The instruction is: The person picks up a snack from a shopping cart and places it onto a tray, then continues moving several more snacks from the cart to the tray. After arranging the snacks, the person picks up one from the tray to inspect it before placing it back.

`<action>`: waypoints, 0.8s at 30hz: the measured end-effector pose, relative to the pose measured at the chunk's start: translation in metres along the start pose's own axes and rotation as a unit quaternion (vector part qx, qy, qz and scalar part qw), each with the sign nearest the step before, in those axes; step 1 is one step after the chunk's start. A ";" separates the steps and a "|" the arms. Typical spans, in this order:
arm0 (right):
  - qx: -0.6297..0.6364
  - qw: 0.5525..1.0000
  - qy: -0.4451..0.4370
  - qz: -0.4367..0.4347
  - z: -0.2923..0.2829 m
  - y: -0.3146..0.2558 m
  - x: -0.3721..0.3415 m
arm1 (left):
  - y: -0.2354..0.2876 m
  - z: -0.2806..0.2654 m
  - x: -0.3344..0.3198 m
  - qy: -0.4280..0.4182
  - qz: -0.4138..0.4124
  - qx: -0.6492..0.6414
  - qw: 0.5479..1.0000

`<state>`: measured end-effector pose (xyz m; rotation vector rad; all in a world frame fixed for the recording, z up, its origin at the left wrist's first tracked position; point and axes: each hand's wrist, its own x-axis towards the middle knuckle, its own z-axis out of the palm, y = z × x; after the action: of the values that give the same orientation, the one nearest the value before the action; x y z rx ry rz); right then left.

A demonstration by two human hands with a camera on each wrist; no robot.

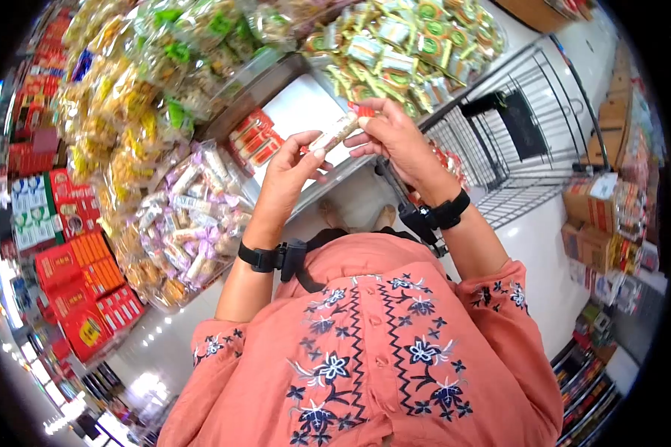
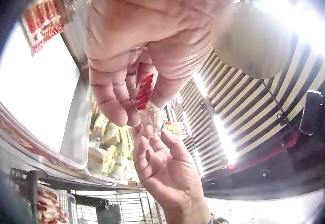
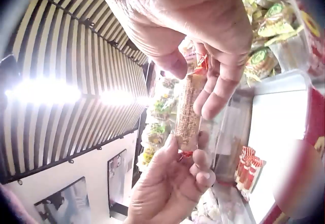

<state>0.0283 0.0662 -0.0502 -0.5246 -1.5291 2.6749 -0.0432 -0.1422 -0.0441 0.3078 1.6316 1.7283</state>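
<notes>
Both hands hold one slim snack bar [image 1: 335, 132] in a clear wrapper with red ends, above a display bin [image 1: 294, 100] with a white base. My left hand [image 1: 294, 162] pinches its lower end between thumb and fingers. At the opposite end, my right hand [image 1: 395, 138] grips the red wrapper. The right wrist view shows the bar's tan, grainy surface [image 3: 188, 112] between the hands. In the left wrist view a red wrapper end [image 2: 144, 92] shows between the left fingers. Several red-and-cream packets [image 1: 256, 138] lie in the bin below.
Bagged snacks [image 1: 194, 216] with purple wrapper ends are heaped at the left, beside yellow and green bags [image 1: 142, 97]. Green-and-yellow packets [image 1: 417, 45] fill a bin beyond. A wire shopping cart [image 1: 514, 134] stands on the right. Cardboard boxes [image 1: 593, 201] are stacked farther right.
</notes>
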 end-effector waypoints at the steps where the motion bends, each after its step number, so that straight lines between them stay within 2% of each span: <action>1: 0.008 1.000 -0.002 0.018 0.005 0.003 0.002 | -0.003 -0.004 -0.004 0.019 0.020 0.009 1.000; 4: 0.023 0.997 -0.030 0.072 0.018 0.005 0.009 | -0.002 -0.010 -0.017 0.072 0.069 0.096 0.990; 7: -0.015 0.996 -0.037 0.074 0.022 0.012 0.022 | -0.008 -0.020 -0.022 0.081 0.118 0.190 0.971; 10: -0.038 0.995 -0.063 0.067 0.033 0.003 0.022 | -0.012 -0.025 -0.027 0.103 0.094 0.105 0.985; 14: -0.047 0.993 -0.097 0.048 0.041 0.005 0.029 | -0.017 -0.039 -0.029 0.082 -0.038 -0.135 0.987; 15: -0.057 0.992 -0.106 0.046 0.042 0.006 0.031 | -0.018 -0.041 -0.031 0.073 -0.035 -0.164 0.983; 17: -0.061 0.990 -0.122 0.045 0.047 0.001 0.027 | -0.017 -0.039 -0.036 0.097 -0.019 -0.165 0.981; 20: 0.008 0.988 -0.143 0.066 0.044 0.014 0.035 | -0.020 -0.040 -0.036 0.131 0.014 -0.132 0.982; 24: -0.015 0.989 -0.121 0.088 0.049 0.015 0.035 | -0.023 -0.043 -0.039 0.151 0.040 -0.117 0.981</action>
<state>-0.0172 0.0241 -0.0501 -0.3619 -1.6537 2.9486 -0.0343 -0.2017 -0.0612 -0.0021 1.6172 2.0863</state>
